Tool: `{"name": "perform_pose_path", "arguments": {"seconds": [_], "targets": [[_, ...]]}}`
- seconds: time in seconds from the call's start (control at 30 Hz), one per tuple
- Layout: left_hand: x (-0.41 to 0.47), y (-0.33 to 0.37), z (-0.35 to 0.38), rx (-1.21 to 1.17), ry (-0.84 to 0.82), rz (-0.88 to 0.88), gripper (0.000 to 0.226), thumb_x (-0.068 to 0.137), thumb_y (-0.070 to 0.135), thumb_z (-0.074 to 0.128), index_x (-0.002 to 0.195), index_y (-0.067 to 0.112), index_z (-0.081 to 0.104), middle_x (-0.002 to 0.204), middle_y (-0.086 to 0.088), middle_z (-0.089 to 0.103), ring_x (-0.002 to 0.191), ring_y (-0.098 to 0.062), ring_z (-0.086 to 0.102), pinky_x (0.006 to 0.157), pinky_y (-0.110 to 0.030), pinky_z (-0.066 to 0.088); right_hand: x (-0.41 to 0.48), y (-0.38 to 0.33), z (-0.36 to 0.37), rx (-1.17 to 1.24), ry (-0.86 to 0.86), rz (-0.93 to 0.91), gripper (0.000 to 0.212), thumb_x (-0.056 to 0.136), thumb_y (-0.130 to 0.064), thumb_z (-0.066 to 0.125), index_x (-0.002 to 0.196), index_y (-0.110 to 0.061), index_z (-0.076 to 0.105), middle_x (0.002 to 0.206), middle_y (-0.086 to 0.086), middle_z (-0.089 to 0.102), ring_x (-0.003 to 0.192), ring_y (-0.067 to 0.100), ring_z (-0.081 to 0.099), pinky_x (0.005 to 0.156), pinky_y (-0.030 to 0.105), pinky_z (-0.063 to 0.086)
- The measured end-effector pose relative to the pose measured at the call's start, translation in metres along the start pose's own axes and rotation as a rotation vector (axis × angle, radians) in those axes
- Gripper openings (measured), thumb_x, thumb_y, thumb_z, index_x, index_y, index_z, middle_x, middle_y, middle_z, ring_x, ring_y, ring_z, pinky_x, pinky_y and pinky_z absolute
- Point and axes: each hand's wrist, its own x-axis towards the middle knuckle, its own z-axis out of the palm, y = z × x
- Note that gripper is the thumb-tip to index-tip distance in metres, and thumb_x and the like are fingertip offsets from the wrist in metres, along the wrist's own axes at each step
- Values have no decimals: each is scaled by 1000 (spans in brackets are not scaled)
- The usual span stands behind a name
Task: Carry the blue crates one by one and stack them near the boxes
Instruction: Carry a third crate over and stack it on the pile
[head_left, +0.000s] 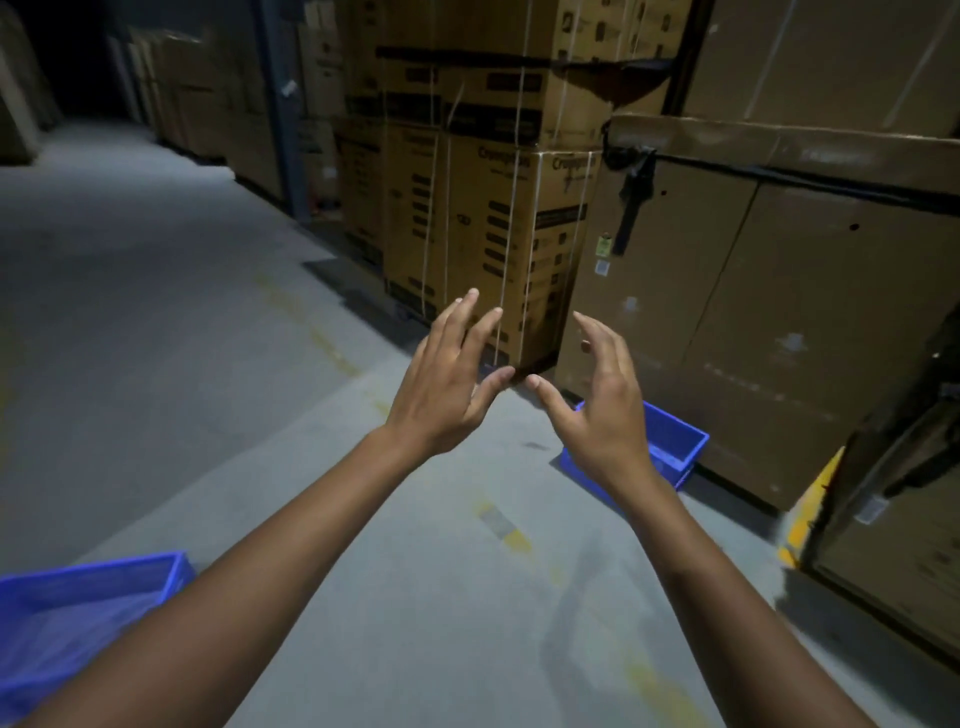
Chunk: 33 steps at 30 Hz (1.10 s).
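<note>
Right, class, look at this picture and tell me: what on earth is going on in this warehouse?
A person stands in a dim warehouse aisle with both arms stretched forward. The left hand and right hand are open and hold nothing. One blue crate sits on the floor right beside the stacked cardboard boxes, partly hidden behind the right hand. A second blue crate sits at the lower left, away from the boxes, not yet carried over.

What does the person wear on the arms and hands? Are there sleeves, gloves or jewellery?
Nothing worn is visible. The left forearm and right forearm show no sleeves. The left hand and right hand have no gloves, rings, watch or bands.
</note>
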Motion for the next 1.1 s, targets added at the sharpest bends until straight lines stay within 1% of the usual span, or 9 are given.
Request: {"name": "perform_pose_path", "arguments": {"seconds": [0.07, 0.17, 0.27, 0.33, 0.4, 0.6, 0.73, 0.9, 1.1], "targets": [[-28, 13, -20, 17, -14, -15, 62, 97, 52, 42, 150, 22, 28, 162, -6, 17, 148, -24, 17, 112, -49, 32, -29, -15, -6, 37, -25, 31, 72, 85, -41, 74, 145, -20, 41, 146, 2, 43, 132, 17, 42, 104, 42, 46], [-77, 31, -52, 59, -32, -25, 63, 97, 55, 38, 149, 22, 30, 161, -8, 20, 146, -27, 23, 111, -48, 33, -80, -35, -6, 71, -60, 70, 73, 84, -45, 72, 146, -25, 39, 147, 0, 41, 131, 17, 43, 100, 46, 50], [-134, 45, -86, 71, -62, -99, 63, 97, 54, 36, 149, 19, 32, 160, -11, 23, 144, -30, 27, 110, -50, 35, -127, -58, 3, 99, -125, 102, 73, 84, -48, 72, 145, -31, 36, 147, -4, 40, 131, 16, 44, 97, 48, 51], [-169, 49, -111, 100, -82, -130, 63, 97, 53, 36, 148, 16, 34, 158, -13, 25, 143, -32, 29, 110, -51, 37, -151, -79, 10, 126, -167, 82, 72, 84, -48, 72, 144, -34, 35, 145, -7, 40, 130, 15, 44, 97, 47, 51], [-201, 47, -137, 136, -89, -158, 63, 97, 52, 37, 147, 15, 35, 158, -14, 26, 142, -33, 30, 109, -53, 37, -169, -103, 16, 158, -196, 46, 71, 85, -48, 71, 144, -33, 35, 144, -8, 39, 129, 15, 44, 96, 48, 51], [-265, 32, -220, 225, -45, -222, 61, 98, 52, 39, 146, 15, 36, 156, -13, 28, 140, -33, 31, 111, -50, 34, -205, -186, 27, 233, -211, -27, 70, 85, -47, 69, 144, -29, 37, 143, -6, 41, 128, 16, 44, 95, 48, 51], [-300, 31, -276, 243, -3, -222, 60, 97, 51, 40, 146, 15, 36, 156, -12, 28, 140, -32, 31, 109, -48, 36, -229, -239, 32, 242, -209, -57, 71, 85, -47, 69, 145, -28, 37, 145, -4, 41, 129, 17, 45, 94, 47, 52], [-361, 24, -350, 275, 7, -203, 62, 97, 50, 40, 146, 12, 37, 155, -15, 30, 139, -34, 32, 111, -46, 33, -270, -310, 37, 250, -156, -63, 69, 86, -45, 69, 145, -27, 39, 143, -4, 42, 127, 16, 46, 93, 45, 53], [-443, 9, -445, 325, 30, -230, 62, 97, 50, 40, 146, 12, 38, 153, -16, 31, 139, -34, 33, 111, -44, 32, -334, -401, 61, 269, -153, -88, 67, 86, -43, 70, 143, -22, 41, 142, -1, 45, 126, 19, 48, 92, 47, 53]]}}
